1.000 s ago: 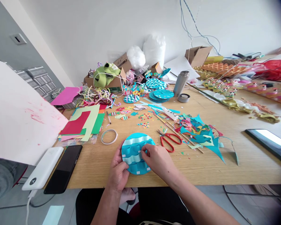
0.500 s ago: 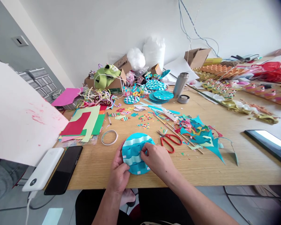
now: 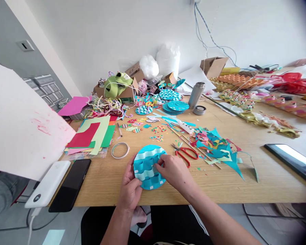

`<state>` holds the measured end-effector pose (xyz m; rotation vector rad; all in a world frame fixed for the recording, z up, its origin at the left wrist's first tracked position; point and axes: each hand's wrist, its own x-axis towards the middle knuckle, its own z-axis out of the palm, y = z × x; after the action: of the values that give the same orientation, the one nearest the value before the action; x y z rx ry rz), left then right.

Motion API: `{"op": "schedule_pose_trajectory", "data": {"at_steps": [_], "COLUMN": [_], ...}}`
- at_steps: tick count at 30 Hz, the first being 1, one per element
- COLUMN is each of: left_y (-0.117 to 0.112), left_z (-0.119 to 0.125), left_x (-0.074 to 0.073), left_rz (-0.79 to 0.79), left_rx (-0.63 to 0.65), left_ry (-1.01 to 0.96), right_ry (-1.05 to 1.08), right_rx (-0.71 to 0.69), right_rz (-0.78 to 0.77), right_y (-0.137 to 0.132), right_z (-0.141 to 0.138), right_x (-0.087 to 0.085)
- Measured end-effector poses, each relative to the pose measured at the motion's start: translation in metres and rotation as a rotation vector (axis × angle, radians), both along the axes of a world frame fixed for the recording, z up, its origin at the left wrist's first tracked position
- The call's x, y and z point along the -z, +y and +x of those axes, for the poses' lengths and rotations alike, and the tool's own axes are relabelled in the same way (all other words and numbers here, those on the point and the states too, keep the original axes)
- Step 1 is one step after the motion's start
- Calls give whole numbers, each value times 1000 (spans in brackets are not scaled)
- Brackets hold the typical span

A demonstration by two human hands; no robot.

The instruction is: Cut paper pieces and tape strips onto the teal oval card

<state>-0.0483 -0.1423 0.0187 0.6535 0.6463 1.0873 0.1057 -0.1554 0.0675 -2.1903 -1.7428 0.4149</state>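
Note:
A round blue paper disc [image 3: 149, 186] is tilted up above the table's front edge. Wavy white and blue paper strips [image 3: 145, 175] run across its face, and small white tabs sit along its rim. My left hand [image 3: 130, 187] grips the disc at its lower left, thumb in front and fingers behind. Over the disc's right side, my right hand [image 3: 173, 170] is closed in a pinch, its fingertips at the wavy strips. Whatever lies between those fingertips is hidden. Red-handled scissors [image 3: 185, 153] lie just right of the disc, and a roll of tape [image 3: 120, 150] lies to its left.
Coloured paper sheets [image 3: 91, 134], a black phone [image 3: 70, 185] and a white power bank [image 3: 48, 183] lie left. Paper fish [image 3: 134, 125], stacked blue discs [image 3: 175, 107] and a metal flask [image 3: 197, 95] stand behind. Paper scraps [image 3: 216, 144] and a tablet [image 3: 292, 163] are right.
Both hands stay nearly in place on the disc. My right fingertips have shifted very slightly along the strips, and the camera view has tilted a little.

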Motion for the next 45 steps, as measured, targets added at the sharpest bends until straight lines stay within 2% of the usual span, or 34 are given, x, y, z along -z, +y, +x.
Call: {"op": "schedule_pose_trajectory", "data": {"at_steps": [5,9,14,18,21,29,37,41,45], "left_y": [3,8,12,11,10,10,10,13,20], "left_z": [0,-2,-5,-4,-3,-2,-2,-4,-9], "left_x": [0,5,7,5,3,7,10,11,8], "left_rz": [-39,-74,-85,-89,-89,-90,-73,-85,-126], "left_rx": [-24,-62,-75,-64,-60,-72,-87,-112,-175], "left_ry": [-25,-58,-82,-80,-70,-69,-48,-27,19], "right_ry": [27,62,-50,-206,-300,-394,-368,-305,-83], "right_rx": [10,-39,-201,-388,-427,-410,-368,-337,-168], "right_rz": [19,108,249,226,179,61,19,131,351], "right_y": [1,-3,-15,-20,-19,-17,-15,-14,-12], "right_z": [2,2,5,3,0,-9,-24,-20,3], "right_x": [2,3,4,4,6,12,12,14,9]}}
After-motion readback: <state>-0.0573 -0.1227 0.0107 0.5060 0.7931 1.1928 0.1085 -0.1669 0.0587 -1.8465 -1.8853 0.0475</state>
